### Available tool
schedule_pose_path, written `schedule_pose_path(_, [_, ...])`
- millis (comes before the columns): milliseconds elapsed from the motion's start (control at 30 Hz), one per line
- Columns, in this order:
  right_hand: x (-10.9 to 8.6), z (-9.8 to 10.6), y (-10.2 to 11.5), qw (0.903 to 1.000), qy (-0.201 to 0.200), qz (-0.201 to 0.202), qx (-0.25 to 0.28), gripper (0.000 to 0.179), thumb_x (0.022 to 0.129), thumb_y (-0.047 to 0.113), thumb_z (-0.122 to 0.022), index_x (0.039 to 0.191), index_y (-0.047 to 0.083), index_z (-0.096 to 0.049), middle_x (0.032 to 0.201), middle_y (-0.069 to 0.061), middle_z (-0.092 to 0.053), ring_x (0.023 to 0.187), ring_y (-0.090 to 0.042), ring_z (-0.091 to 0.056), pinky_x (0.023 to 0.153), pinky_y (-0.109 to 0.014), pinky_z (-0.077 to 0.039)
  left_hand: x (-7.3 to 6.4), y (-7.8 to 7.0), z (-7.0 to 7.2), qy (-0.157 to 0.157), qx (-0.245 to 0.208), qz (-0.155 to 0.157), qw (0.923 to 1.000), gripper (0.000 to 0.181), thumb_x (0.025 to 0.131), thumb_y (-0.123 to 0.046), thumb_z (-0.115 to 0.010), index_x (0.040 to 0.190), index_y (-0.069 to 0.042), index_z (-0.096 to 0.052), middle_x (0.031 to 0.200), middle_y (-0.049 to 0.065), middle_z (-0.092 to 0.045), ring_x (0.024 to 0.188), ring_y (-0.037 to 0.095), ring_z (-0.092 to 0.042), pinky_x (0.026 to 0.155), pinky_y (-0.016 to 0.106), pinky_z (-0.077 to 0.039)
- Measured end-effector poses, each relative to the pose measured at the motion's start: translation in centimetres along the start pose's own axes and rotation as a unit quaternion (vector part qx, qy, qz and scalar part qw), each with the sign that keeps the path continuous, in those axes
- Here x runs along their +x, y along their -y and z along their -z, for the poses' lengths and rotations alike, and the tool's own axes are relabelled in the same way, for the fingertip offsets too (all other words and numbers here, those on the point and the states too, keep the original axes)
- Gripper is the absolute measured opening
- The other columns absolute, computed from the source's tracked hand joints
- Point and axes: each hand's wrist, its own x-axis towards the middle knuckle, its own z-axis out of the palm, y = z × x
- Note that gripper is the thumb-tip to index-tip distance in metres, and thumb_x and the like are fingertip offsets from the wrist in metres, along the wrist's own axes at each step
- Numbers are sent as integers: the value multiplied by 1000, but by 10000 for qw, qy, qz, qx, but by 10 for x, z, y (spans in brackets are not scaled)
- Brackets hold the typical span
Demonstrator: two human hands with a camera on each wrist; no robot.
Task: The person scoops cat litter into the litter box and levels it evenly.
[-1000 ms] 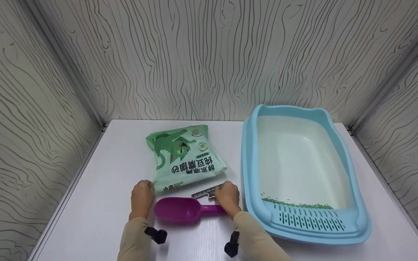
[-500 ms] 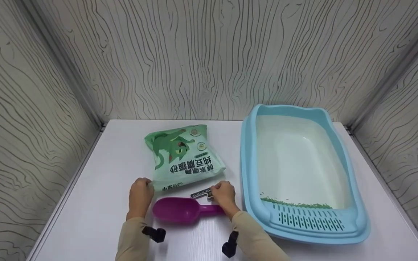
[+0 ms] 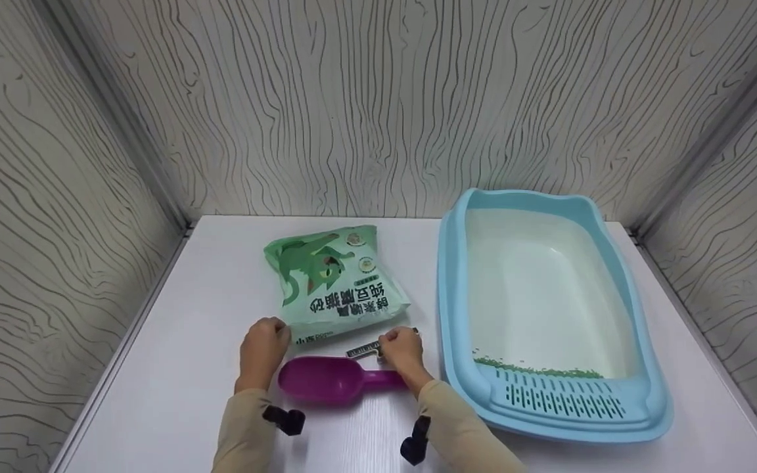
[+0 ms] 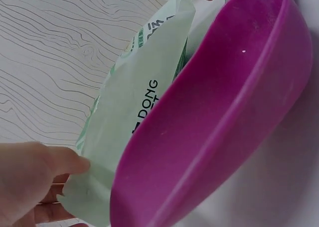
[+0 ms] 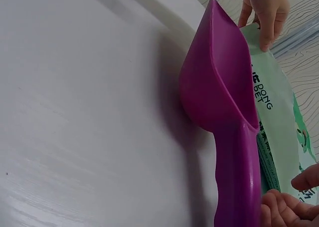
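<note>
A pale green bag of cat litter (image 3: 336, 279) with a cat picture lies on the white table. My left hand (image 3: 263, 348) pinches its near left corner; in the left wrist view the thumb (image 4: 70, 159) presses on the film. My right hand (image 3: 403, 348) is curled low by the bag's near right side, at a narrow dark strip (image 3: 363, 349) with light lettering. In the right wrist view thumb and fingertips (image 5: 281, 207) are at the bag's edge, and whether they grip it is unclear. A purple scoop (image 3: 322, 381) lies between my forearms, its handle partly behind my right hand.
To the right stands a large light blue litter box (image 3: 451, 295) with a white inside and a slotted front step (image 3: 562, 397). Wood-patterned panels (image 3: 365, 105) close off the back and both sides of the table (image 3: 175, 368).
My right hand has shifted slightly left along the dark strip. My left hand has moved a little up and right at the bag's corner. Scoop and litter box stay in place.
</note>
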Motion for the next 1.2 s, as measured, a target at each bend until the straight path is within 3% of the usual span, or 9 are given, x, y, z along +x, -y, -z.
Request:
schedule_pose_path(200, [2, -4, 1, 9988, 260, -87, 397, 13, 80, 5, -59, 78, -4, -69, 67, -11, -68, 52, -10, -56, 51, -22, -48, 3, -9, -6, -69, 140, -104, 9998, 14, 86, -11, -64, 82, 0, -72, 79, 13, -71, 74, 25, -66, 69, 40, -54])
schedule_pose_path(400, [5, -8, 3, 9941, 554, -114, 923, 14, 83, 4, -57, 83, -8, -66, 67, -12, -68, 50, -9, -57, 50, -23, -52, 6, -17, -13, -178, 282, -325, 9989, 18, 88, -15, -65, 81, 0, -72, 78, 13, -72, 70, 25, -66, 66, 41, -53])
schedule_pose_path(733, [9, -14, 4, 9802, 936, -423, 1692, 22, 89, 4, -56, 92, -16, -64, 67, -18, -70, 45, -8, -57, 52, -29, -56, 15, -34, -21, 171, 370, -455, 9981, 19, 89, -15, -63, 76, -4, -71, 72, 8, -70, 60, 15, -55, 60, 35, -47])
schedule_pose_path(1033, [11, -20, 9, 9657, 1132, -800, 2196, 26, 92, 7, -52, 95, -16, -63, 60, -1, -61, 48, -5, -55, 53, -24, -55, 18, -44, -25, 153, 598, -839, 9946, 15, 87, -13, -65, 77, -4, -72, 73, 9, -71, 63, 20, -63, 60, 36, -51])
schedule_pose_path(1200, [12, -23, 11, 9581, 1072, -949, 2482, 26, 93, 6, -51, 98, -18, -61, 59, -1, -61, 46, -5, -56, 52, -24, -55, 19, -48, -25, 480, 587, -870, 9933, 10, 83, -9, -65, 78, -4, -73, 76, 9, -71, 67, 19, -63, 63, 36, -52])
